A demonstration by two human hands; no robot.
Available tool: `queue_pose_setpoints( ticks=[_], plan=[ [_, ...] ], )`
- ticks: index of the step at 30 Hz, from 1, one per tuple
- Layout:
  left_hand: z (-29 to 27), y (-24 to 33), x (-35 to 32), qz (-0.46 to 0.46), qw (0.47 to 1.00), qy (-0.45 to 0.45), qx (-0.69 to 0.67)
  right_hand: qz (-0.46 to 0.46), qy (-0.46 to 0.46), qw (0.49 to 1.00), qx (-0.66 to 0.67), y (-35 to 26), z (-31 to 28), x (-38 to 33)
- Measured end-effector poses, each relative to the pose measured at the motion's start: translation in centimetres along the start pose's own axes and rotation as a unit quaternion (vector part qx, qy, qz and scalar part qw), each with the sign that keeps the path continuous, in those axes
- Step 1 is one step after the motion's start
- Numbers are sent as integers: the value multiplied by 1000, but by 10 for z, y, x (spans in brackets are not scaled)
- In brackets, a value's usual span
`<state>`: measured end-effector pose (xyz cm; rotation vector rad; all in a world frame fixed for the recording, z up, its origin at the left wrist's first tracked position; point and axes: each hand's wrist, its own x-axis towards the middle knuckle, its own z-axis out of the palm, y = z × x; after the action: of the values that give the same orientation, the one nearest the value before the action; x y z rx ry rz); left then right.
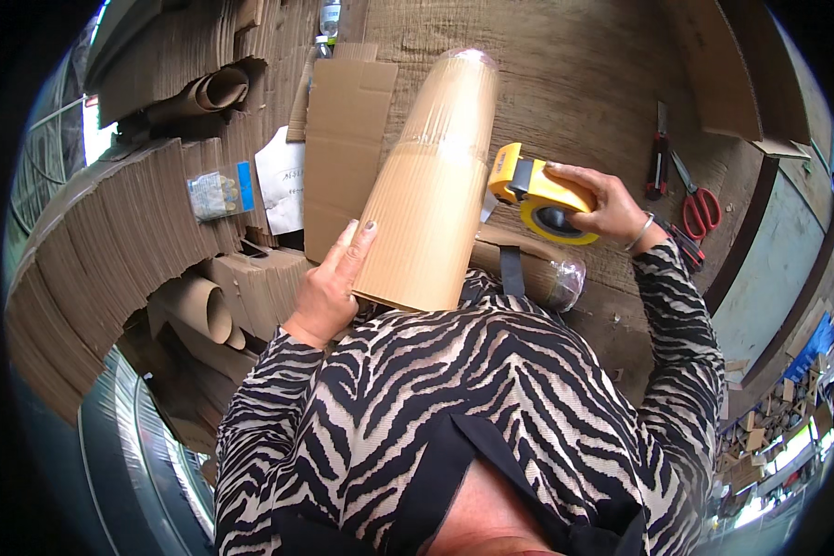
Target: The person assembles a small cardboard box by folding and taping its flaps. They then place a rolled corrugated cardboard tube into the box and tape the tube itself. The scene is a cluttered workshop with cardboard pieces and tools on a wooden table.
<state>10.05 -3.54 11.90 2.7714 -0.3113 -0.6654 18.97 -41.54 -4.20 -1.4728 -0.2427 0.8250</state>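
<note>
Two hands work: left hand (pixel 329 283) lies spread against the brown corrugated cardboard roll (pixel 431 190); right hand (pixel 602 204) grips the yellow tape dispenser (pixel 539 195) at its side.

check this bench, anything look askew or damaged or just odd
Nothing looks damaged or spilled. The left hand steadies a rolled corrugated cardboard tube, which lies slanted across the wooden bench, while the right hand holds a yellow tape dispenser against its side. Red scissors lie flat nearby.

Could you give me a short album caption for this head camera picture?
Left hand steadies a corrugated cardboard roll while the right hand presses a yellow tape dispenser against it.
</note>
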Motion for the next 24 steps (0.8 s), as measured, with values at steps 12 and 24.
queue_pose_setpoints(
  ticks=[12,24],
  plan=[
    [-4,-14,-1,33,999,11,-34,7,-127,949,-288,-114,27,151],
    [22,-48,-21,4,993,26,-116,16,-62,975,-215,-14,19,43]
  ],
)
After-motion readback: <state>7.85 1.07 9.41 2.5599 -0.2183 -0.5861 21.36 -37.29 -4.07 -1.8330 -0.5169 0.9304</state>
